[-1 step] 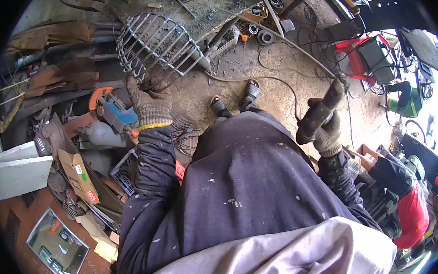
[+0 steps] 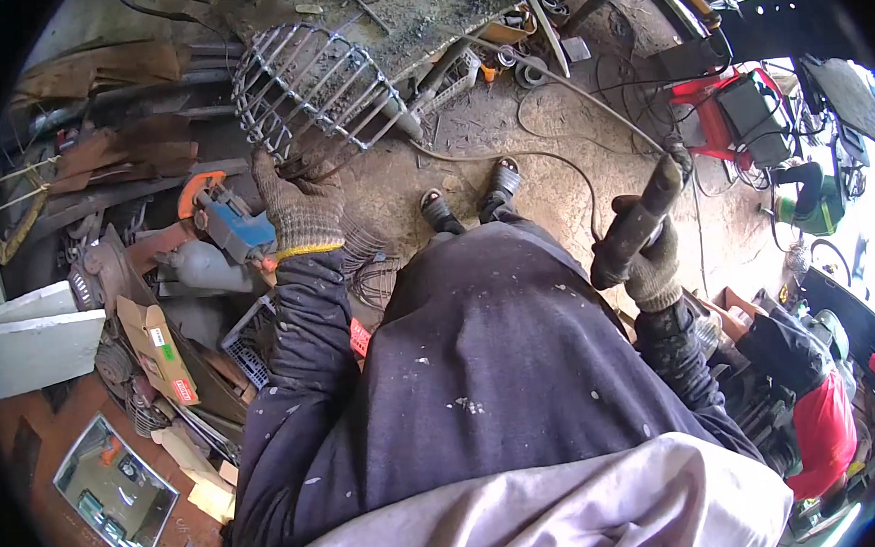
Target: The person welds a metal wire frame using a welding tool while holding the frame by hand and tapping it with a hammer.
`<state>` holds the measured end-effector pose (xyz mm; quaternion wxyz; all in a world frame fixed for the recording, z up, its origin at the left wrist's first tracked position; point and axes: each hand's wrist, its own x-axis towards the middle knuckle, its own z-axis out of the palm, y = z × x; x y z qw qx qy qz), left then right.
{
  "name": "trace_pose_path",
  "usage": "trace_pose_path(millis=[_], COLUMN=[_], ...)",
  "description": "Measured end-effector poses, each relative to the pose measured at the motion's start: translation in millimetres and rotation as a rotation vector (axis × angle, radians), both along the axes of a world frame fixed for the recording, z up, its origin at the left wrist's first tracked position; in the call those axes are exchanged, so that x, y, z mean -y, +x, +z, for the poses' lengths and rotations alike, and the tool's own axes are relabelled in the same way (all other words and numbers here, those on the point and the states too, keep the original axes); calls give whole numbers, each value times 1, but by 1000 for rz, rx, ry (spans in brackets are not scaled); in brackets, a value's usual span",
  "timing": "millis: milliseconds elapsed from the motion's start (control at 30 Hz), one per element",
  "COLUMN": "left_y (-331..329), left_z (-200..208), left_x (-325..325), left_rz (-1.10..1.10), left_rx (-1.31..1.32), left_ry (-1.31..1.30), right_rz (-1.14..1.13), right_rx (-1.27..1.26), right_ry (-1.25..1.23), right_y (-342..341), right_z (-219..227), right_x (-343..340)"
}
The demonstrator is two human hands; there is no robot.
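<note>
My left hand [image 2: 303, 209], in a knitted work glove with a yellow cuff, is at the near edge of a metal rod cage [image 2: 321, 85]. Its fingers reach under the rods and appear to grip them, though they are partly hidden. The cage has a curved frame with several bars across it and rests against the workbench edge. In my right hand [image 2: 654, 265], also gloved, is a dark welding electrode holder [image 2: 638, 226]. From its jaw a long thin welding rod [image 2: 587, 92] extends up and left toward the bench.
A littered workbench [image 2: 442, 17] stands ahead, with a cable [image 2: 541, 157] looping over the floor below. At left are a blue power tool [image 2: 237, 226], a cardboard box [image 2: 159, 353] and scrap metal. A red stool [image 2: 714, 121] stands at right; a person in red [image 2: 825, 435] is lower right.
</note>
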<state>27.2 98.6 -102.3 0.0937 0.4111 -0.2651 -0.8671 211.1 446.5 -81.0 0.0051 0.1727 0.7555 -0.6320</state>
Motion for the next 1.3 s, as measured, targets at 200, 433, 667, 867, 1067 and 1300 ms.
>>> trace_pose_path(millis=[200, 433, 667, 867, 1067, 1300], left_y=[0, 5, 3, 4, 4, 2], left_z=[0, 1, -23, -30, -28, -32], left_x=[-3, -1, 18, 26, 23, 26], left_rz=[1, -100, -78, -153, -151, -107], left_rx=[-9, -33, -26, -84, -57, -19], left_ry=[-39, -42, -111, -93, -107, -124], right_rz=[68, 134, 115, 119, 193, 111], right_rx=[48, 24, 126, 101, 218, 81], right_ry=[92, 133, 45, 54, 43, -2], right_y=[3, -5, -6, -6, -7, -11], right_z=[-18, -14, -15, -11, -13, -12], right_x=[1, 5, 0, 1, -3, 5])
